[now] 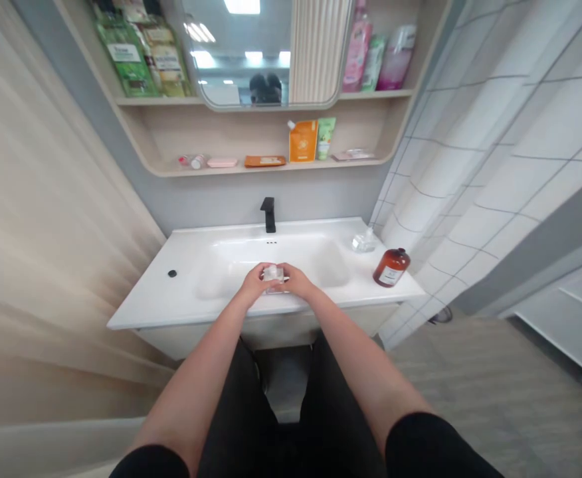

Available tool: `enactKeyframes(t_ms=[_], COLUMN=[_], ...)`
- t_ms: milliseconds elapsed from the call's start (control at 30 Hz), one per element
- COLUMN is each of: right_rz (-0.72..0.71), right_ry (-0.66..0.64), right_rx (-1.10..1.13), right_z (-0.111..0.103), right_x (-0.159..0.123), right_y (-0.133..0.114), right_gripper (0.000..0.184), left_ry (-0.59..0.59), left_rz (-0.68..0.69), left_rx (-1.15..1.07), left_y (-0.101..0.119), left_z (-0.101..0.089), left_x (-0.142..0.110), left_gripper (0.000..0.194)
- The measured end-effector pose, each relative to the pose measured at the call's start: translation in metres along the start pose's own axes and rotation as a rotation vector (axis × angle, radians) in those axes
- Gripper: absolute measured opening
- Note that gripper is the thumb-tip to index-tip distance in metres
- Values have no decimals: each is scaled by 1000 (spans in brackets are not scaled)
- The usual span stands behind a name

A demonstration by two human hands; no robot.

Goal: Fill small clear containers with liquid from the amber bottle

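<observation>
My left hand (255, 283) and my right hand (295, 280) are both closed around a small clear bottle (273, 273). It has a whitish top and sits low over the front rim of the white sink (221, 262). Fingers of both hands cover its sides, so its full shape is hidden. Behind it, at the back of the basin, stands a black faucet (270, 216). On the counter to the right are a clear pump bottle (363, 241) and a brown bottle (391, 267) with a white label and dark neck.
A small black round piece (172, 273) lies on the counter's left side. Above hangs a shelf cabinet with a mirror (244, 60), an orange pouch (303, 141), a green tube (325, 137) and several bottles. A curtain (46, 232) hangs left; white tiles (470, 153) cover the right wall.
</observation>
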State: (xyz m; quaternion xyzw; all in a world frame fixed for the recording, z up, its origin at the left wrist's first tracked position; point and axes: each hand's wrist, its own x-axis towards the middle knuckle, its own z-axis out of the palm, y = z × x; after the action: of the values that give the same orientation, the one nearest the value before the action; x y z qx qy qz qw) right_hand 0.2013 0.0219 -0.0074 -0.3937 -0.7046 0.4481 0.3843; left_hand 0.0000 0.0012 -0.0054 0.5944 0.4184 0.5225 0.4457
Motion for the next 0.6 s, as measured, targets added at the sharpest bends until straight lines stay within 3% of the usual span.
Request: enactKeyframes(t_ms=[600], right_rz=[4], right_ry=[-21], right_rx=[7], right_z=[-1], right_x=[0], right_y=[-5], right_gripper=[71], left_ry=[-26], left_rz=[-12], left_rx=[-73], left_y=[1], left_z=[-1], left_x=[1], left_gripper=[62])
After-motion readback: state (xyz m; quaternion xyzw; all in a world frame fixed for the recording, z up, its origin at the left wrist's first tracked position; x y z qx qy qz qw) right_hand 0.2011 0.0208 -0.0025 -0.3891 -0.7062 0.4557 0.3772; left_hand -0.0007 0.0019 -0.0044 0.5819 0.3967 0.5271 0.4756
